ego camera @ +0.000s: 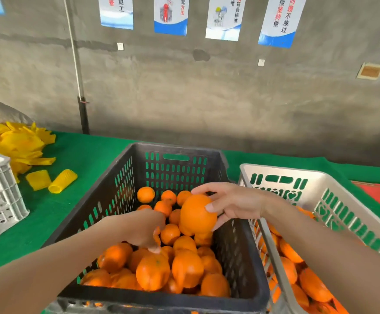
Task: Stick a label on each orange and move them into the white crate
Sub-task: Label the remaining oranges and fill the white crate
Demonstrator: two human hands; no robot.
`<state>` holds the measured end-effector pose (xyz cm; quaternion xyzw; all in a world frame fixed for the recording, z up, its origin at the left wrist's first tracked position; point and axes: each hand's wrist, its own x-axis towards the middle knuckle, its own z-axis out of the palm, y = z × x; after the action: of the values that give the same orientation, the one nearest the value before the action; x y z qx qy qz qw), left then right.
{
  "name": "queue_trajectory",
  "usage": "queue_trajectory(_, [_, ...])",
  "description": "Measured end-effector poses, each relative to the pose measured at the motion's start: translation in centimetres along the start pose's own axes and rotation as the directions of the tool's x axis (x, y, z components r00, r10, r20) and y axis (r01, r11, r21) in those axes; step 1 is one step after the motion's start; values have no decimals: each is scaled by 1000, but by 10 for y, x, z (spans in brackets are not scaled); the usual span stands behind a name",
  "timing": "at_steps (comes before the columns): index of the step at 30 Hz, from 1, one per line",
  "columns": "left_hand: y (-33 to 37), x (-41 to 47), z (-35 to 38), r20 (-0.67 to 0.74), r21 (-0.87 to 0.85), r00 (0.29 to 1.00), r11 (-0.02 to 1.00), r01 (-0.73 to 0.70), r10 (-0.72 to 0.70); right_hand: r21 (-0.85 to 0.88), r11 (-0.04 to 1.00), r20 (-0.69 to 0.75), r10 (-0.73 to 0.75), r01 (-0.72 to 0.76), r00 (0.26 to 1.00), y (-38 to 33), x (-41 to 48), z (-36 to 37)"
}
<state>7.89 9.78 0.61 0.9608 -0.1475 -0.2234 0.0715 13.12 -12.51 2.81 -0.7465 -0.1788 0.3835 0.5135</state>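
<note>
Grip: right hand [234, 205] around one orange [197, 213]

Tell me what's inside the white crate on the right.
Oranges lie in the white crate. The right forearm covers much of its inside, so how full it is cannot be seen.

Wall posters [277, 21] carry Chinese text, seemingly 返工, 方法, 符合标准, 不放过
</note>
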Motion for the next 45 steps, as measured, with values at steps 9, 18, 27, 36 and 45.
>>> queue_trajectory(9, [68,-49,23,-387,-860,922,352,-370,24,53,959,-32,-278,279,960,20,-100,26])
queue_trajectory(18, [193,-97,78,-442,-869,897,259,-422,-21,197,894,-236,-355,402,905,80,-185,46])
queue_trajectory(27, [223,-101,155,-358,-909,892,322,-265,-276,-466,882,-219,-45,-64,975,247,-193,110])
queue_trajectory(36, [218,-96,206,-141,-989,931,96,-115,-336,-834,480,-205,185,-270,961,306,-167,124])
queue_trajectory(45, [206,-82,253,15,-980,969,-194,-34,-246,-569,792,-403,-34,-222,914,316,-174,105])
